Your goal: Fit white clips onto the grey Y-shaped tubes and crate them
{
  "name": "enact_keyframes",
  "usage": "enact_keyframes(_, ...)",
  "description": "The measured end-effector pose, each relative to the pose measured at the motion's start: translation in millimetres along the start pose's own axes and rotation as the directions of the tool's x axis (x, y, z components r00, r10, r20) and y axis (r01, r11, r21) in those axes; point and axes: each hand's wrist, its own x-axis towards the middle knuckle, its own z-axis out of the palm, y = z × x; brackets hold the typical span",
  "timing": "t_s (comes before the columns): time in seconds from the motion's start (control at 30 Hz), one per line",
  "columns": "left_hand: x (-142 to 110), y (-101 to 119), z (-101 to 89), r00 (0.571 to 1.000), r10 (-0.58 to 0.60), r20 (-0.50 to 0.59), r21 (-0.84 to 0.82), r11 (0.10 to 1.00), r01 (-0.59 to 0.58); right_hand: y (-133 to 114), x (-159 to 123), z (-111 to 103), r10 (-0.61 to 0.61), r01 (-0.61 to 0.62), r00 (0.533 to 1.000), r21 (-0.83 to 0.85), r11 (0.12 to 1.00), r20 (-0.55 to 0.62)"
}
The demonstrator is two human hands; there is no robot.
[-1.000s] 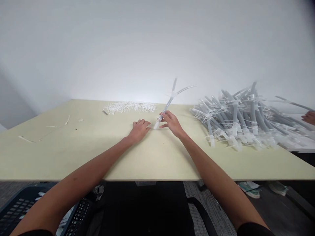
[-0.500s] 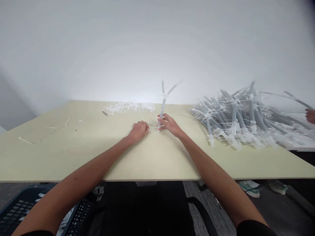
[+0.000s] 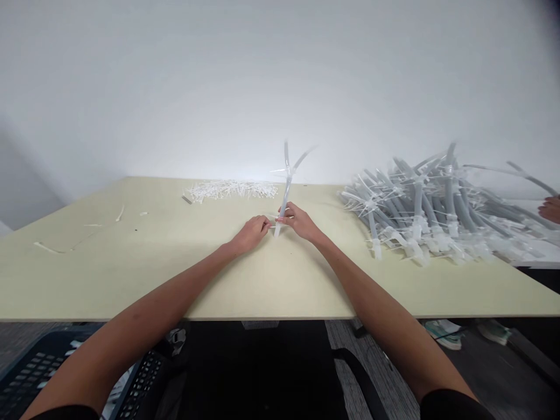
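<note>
My right hand (image 3: 298,222) is closed round the lower end of a translucent grey tube (image 3: 285,195) that stands nearly upright on the pale table (image 3: 175,274). The tube's top carries a white tie and a second thin branch curving to the right. My left hand (image 3: 252,231) is beside it, its fingers pinched at the tube's bottom end, touching it near my right hand's fingertips.
A big heap of grey tubes with white ties (image 3: 429,210) lies on the right of the table. A pile of white cable ties (image 3: 230,189) lies at the far edge. Another person's hand (image 3: 551,208) shows at the right border. A dark crate (image 3: 39,373) sits below left.
The tube has swung from leaning right to nearly upright. My left hand has moved right from flat on the table to the tube's bottom end.
</note>
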Motion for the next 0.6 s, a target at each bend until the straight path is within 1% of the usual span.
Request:
enact_keyframes(0.17, 0, 1, -0.6, 1.0, -0.023, 0.013, -0.039, 0.999, 0.024, -9, -5, -2, 0.014, -0.002, 0.998, -0.176, 0.984, 0.067)
enact_keyframes(0.3, 0, 2, -1.7, 1.0, -0.023, -0.001, -0.052, 0.998, 0.023, -14, -7, -3, 0.057, -0.031, 0.994, -0.261, 0.965, 0.092)
enact_keyframes(0.43, -1, 6, -3.9, 0.997, -0.079, 0.005, -0.082, 0.994, 0.079, -13, -8, -3, 0.11, -0.083, 0.99, -0.268, 0.96, 0.085)
enact_keyframes(0.6, -5, 15, -10.6, 0.989, -0.144, 0.02, -0.137, 0.98, 0.146, -15, -8, 1, 0.093, -0.074, 0.993, -0.222, 0.972, 0.078)
